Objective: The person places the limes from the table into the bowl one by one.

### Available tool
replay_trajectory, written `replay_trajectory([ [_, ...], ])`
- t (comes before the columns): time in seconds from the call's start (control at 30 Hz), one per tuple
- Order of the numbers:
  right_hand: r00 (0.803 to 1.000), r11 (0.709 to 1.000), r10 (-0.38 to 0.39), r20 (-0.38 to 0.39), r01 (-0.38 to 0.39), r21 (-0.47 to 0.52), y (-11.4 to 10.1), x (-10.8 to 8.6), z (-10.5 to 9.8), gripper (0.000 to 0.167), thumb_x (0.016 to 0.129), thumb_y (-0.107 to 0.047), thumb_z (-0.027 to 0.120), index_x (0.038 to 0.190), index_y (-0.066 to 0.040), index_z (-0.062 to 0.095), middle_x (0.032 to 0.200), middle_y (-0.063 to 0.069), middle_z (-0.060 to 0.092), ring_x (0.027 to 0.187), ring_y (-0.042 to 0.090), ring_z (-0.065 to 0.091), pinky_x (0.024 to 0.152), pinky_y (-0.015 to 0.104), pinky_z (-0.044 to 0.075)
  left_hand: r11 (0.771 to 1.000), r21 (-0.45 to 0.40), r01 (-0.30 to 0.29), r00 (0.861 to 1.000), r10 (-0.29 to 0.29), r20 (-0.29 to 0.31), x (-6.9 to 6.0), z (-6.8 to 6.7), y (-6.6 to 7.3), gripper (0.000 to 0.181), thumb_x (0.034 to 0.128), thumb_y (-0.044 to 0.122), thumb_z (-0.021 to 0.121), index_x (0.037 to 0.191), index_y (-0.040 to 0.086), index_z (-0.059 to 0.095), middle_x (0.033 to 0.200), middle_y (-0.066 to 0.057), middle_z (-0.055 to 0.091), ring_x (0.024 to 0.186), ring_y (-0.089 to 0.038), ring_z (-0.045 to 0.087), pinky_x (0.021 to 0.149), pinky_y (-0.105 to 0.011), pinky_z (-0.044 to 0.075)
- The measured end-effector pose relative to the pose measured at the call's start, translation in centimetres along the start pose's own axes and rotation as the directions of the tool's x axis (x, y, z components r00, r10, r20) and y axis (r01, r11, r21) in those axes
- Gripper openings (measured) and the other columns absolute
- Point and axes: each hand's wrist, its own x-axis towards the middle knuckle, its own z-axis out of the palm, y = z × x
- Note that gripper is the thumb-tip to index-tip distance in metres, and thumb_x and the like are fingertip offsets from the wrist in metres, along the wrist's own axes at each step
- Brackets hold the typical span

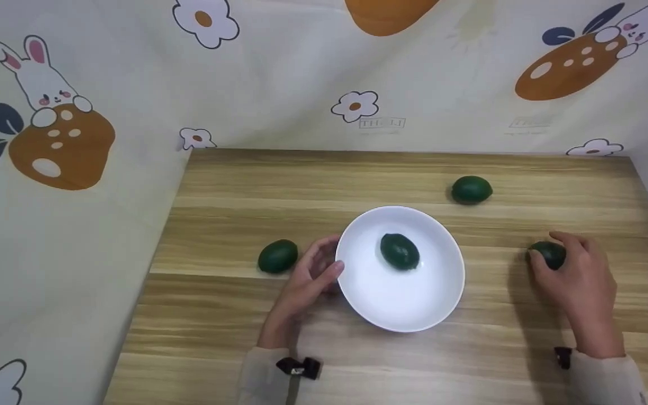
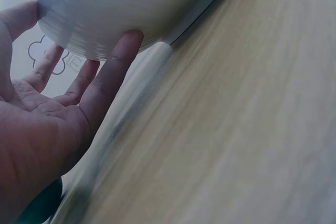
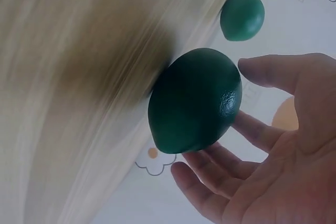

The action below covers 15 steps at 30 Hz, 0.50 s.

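Note:
A white bowl [image 1: 400,304] holds one green lime [image 1: 400,251]. My left hand [image 1: 307,281] holds the bowl's left side, thumb at the rim; in the left wrist view the spread fingers of that hand [image 2: 68,103] lie against the bowl's outer wall [image 2: 121,9]. At the right, my right hand [image 1: 580,275] stands around another lime [image 1: 552,254] on the table. Seen from the right wrist, its thumb and fingers are spread about the lime [image 3: 194,100], the thumb tip close to its edge; whether the rear fingers touch it is unclear.
One lime [image 1: 278,256] lies just left of my left hand, and another [image 1: 471,190] behind the bowl to the right. The wooden table [image 1: 206,332] meets a patterned cloth [image 1: 279,84] at its back and left edges.

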Motion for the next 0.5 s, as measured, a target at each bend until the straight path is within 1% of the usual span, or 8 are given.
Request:
replay_trajectory([
  [0.13, 0.998, 1.000, 0.028, 0.049, -0.028, -0.011, 0.35, -0.03, -0.06, 0.059, 0.101, -0.028, 0.066, 0.148, 0.006, 0.052, 0.148, 0.045, 0.040, 0.129, 0.063, 0.046, 0.096, 0.079, 0.043, 1.000, -0.002, 0.001, 1.000, -0.001, 0.005, 0.03, 0.08, 0.00, 0.058, 0.1021, 0.023, 0.070, 0.154, 0.012, 0.046, 0.160, -0.013, 0.050, 0.150, -0.032, 0.050, 0.100, -0.036, 0.059],
  [0.23, 0.998, 1.000, 0.030, 0.063, -0.030, -0.005, 0.55, -0.08, 0.06, 0.061, 0.102, -0.030, 0.065, 0.149, 0.006, 0.050, 0.148, 0.046, 0.040, 0.126, 0.064, 0.047, 0.095, 0.080, 0.043, 1.000, -0.004, 0.002, 1.000, -0.002, 0.005, 0.05, 0.07, -0.06, 0.058, 0.1020, 0.022, 0.070, 0.154, 0.012, 0.047, 0.161, -0.013, 0.050, 0.150, -0.032, 0.049, 0.101, -0.037, 0.059],
  [0.4, 0.998, 1.000, 0.006, 0.058, -0.007, 0.012, 0.74, -0.27, 0.39, 0.062, 0.102, -0.032, 0.065, 0.148, 0.006, 0.051, 0.144, 0.045, 0.043, 0.121, 0.062, 0.051, 0.094, 0.078, 0.045, 1.000, 0.002, -0.003, 1.000, 0.003, 0.004, 0.07, -0.03, -0.12, 0.058, 0.1019, 0.023, 0.070, 0.154, 0.012, 0.047, 0.160, -0.012, 0.050, 0.150, -0.032, 0.049, 0.102, -0.037, 0.058],
  [0.5, 0.998, 1.000, -0.022, 0.050, 0.022, 0.017, 0.83, -0.42, 0.49, 0.062, 0.101, -0.033, 0.067, 0.147, 0.006, 0.052, 0.143, 0.045, 0.044, 0.120, 0.062, 0.052, 0.092, 0.078, 0.045, 1.000, -0.011, -0.020, 1.000, 0.020, 0.011, 0.06, -0.02, -0.03, 0.057, 0.1023, 0.021, 0.069, 0.154, 0.011, 0.047, 0.160, -0.013, 0.050, 0.150, -0.032, 0.049, 0.107, -0.037, 0.055],
])
